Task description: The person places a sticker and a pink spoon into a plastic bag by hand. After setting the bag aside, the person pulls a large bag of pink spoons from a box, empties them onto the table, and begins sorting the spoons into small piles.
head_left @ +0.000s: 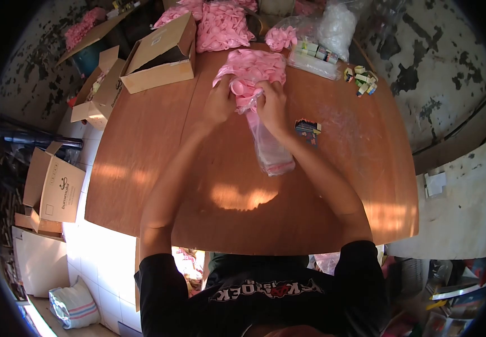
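A clear plastic bag full of small pink plastic pieces lies across the table. Its bare, flattened end trails down toward me. My left hand is closed on the bag's left side, next to a round pink cup-like piece. On the right, my right hand pinches the gathered plastic where the filled part narrows. The fingertips of both hands are partly hidden. A small dark printed box lies just right of my right forearm.
On the wooden table, an opened cardboard box stands back left. Another bag of pink pieces is behind. Small packs and a bag of whitish items sit back right, near loose yellow-green pieces.
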`<action>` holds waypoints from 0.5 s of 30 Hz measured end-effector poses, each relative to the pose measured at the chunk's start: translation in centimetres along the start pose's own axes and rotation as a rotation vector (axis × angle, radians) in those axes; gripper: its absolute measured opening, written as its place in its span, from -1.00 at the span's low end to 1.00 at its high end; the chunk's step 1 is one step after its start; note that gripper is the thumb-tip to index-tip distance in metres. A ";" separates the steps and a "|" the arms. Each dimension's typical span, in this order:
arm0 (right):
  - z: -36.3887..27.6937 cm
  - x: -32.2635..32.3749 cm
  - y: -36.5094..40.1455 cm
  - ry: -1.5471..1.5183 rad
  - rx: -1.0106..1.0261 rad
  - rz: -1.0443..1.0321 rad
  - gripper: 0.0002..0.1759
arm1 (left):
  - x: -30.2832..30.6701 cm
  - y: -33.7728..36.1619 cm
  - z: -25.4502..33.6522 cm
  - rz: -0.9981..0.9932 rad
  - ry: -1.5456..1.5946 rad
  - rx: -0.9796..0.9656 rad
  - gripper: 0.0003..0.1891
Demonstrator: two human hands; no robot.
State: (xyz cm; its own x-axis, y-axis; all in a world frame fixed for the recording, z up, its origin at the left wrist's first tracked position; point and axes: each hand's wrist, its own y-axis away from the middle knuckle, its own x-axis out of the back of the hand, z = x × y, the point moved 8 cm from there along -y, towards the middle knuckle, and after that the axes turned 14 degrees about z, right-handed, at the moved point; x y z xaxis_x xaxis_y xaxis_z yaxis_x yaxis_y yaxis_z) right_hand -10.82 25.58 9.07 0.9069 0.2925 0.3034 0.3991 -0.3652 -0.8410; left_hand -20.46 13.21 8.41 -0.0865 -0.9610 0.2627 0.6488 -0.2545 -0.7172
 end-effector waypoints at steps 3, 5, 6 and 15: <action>1.4 -0.1 -0.1 0.056 -0.027 -0.017 -0.70 | -1.3 -0.1 -1.2 -0.065 -0.082 0.106 -0.60; 2.0 0.2 -0.1 0.087 -0.043 -0.040 -0.69 | -1.8 0.4 -1.8 -0.065 -0.093 0.153 -0.60; 2.1 0.0 0.1 0.036 -0.010 -0.075 -0.68 | -1.7 0.9 -1.9 -0.066 -0.093 0.155 -0.60; -1.6 5.1 4.2 -0.072 0.054 -0.035 -0.45 | -1.5 1.7 -5.9 0.018 -0.064 0.247 -0.55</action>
State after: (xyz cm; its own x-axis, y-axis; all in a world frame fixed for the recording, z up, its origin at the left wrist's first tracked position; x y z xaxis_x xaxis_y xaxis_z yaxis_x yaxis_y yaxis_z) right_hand -4.26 24.16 7.76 0.8795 0.3678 0.3021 0.4211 -0.3056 -0.8540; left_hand -23.75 13.57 3.01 -0.0300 -0.9542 0.2976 0.8155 -0.1955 -0.5447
